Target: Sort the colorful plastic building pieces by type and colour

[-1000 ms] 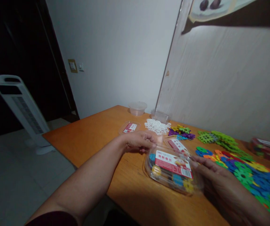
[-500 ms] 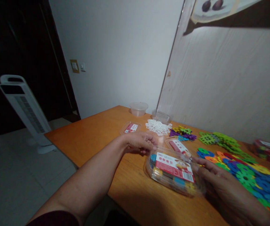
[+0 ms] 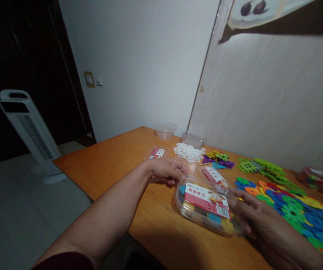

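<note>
Barely anything moves in the last half second: the clear box [image 3: 191, 215] shifts a touch toward my left, its label [image 3: 206, 200] sliding with it, while my left hand [image 3: 168, 170] stays where it was. I take that as a small adjustment within my hold rather than a carry, so the handling of this box seems to be still under way. My left thumb and fingers pinch its far left corner, and my right hand [image 3: 260, 210] grips the opposite end, fingers along the rim (some are hidden by the box, so I can't tell how firmly they press). The box sits between my two hands, above or on the table [image 3: 116, 157]; I can't tell whether its base touches. It is see-through, low and rounded at the corners, its top tipped slightly toward me, with a red and white label across it and the print too blurred to read. Under the plastic I make out blue, yellow and dark pieces. Just beyond my grip lies a labelled lid [image 3: 213, 174], farther off past my left hand a heap of white pieces [image 3: 189, 151], and beside my right hand colourful discs [image 3: 293, 208] spread out.
</note>
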Available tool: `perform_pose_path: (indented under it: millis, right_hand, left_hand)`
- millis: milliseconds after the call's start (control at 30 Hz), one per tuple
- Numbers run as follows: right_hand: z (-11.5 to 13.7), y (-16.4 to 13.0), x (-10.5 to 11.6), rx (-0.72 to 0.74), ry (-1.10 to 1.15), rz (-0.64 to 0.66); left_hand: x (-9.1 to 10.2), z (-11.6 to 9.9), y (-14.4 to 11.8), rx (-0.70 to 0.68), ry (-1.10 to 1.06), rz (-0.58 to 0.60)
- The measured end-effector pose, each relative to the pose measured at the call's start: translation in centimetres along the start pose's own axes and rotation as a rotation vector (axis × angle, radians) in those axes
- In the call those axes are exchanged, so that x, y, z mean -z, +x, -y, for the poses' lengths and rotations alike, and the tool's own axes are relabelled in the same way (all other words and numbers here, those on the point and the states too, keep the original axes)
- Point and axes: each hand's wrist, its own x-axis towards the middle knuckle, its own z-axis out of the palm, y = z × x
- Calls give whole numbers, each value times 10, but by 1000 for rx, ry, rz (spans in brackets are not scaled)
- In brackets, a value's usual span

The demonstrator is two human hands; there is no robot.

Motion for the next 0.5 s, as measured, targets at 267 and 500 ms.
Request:
perform_pose_path:
  millis: [267, 500]
  right_hand:
    - [0, -1, -1, -3, 75, 26]
    - [3, 3, -1, -46, 187, 25]
  left_hand:
    - [3, 2, 3, -81, 50, -229]
    - [8, 5, 15, -233, 731, -761]
